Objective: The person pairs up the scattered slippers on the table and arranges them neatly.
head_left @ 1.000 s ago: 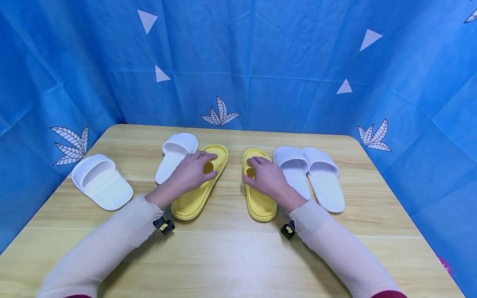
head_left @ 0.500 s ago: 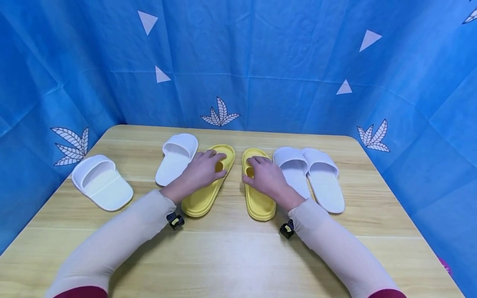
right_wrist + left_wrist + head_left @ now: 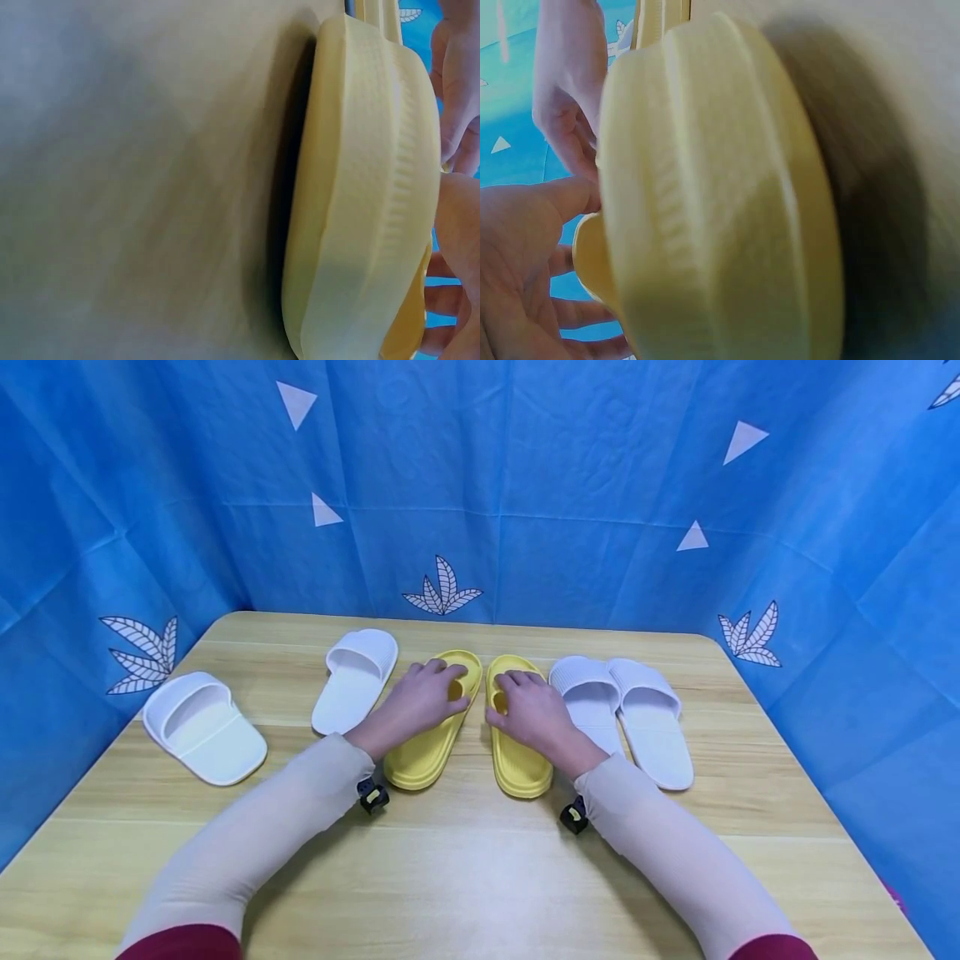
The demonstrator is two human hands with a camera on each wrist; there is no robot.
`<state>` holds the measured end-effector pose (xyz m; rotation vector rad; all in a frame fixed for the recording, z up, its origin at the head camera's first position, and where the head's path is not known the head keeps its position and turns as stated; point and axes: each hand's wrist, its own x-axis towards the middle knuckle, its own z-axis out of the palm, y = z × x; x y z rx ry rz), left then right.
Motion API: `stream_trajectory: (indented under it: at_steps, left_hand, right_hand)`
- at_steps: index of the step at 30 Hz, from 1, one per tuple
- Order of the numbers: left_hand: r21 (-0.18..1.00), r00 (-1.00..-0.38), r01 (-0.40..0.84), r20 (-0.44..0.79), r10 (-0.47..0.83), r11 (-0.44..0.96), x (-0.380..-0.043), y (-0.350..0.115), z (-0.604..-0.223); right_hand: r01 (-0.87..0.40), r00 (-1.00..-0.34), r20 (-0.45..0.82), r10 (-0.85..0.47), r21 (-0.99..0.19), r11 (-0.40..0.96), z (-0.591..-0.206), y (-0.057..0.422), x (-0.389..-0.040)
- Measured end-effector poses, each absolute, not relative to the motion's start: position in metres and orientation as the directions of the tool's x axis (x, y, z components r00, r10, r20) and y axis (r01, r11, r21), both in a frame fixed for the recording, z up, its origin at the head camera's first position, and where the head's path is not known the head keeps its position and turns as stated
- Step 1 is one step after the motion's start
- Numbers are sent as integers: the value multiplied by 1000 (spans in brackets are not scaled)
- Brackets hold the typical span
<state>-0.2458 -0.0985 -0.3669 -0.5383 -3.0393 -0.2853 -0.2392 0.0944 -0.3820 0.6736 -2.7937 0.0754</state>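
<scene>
Two yellow slippers stand side by side in the middle of the table, toes pointing away and a narrow gap between their toe ends. My left hand [image 3: 423, 697] grips the left yellow slipper [image 3: 416, 762] over its strap, thumb on the inner side. In the left wrist view, its heel [image 3: 712, 195] fills the middle and the fingers curl about the strap. With thumb and fingers, my right hand [image 3: 531, 708] holds the right yellow slipper [image 3: 522, 772] by its strap. The right wrist view shows that heel [image 3: 360, 187] close up. The left slipper tilts, its heel toward the left.
A white slipper [image 3: 217, 743] lies at the far left, and another white slipper [image 3: 341, 697] sits just left of my left hand. Two white slippers [image 3: 660, 747] lie together beside my right hand. Blue curtains [image 3: 495, 460] border the table [image 3: 480, 868] behind and at the sides.
My left hand has slid the left yellow slipper rightward, narrowing the gap to the other. The right yellow slipper has shifted slightly away from me. All the white slippers stay put.
</scene>
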Motion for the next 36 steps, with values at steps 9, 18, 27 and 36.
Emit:
stream_trajectory:
  at_steps: [9, 18, 27, 36]
  left_hand:
    - [175, -940, 341, 50, 337, 924, -253, -89, -369]
    - [160, -944, 329, 32, 328, 931, -257, -86, -370]
    - [198, -935, 351, 26, 353, 915, -255, -90, -370]
    - [255, -876, 477, 65, 478, 841, -257, -105, -375]
  right_hand:
    - [-433, -874, 243, -421, 5, 901, -383, 94, -245]
    - [-421, -888, 219, -404, -35, 906, -382, 95, -248]
    - [-441, -879, 221, -423, -36, 897, -381, 100, -245]
    - [-543, -779, 290, -556, 130, 830, -384, 102, -241]
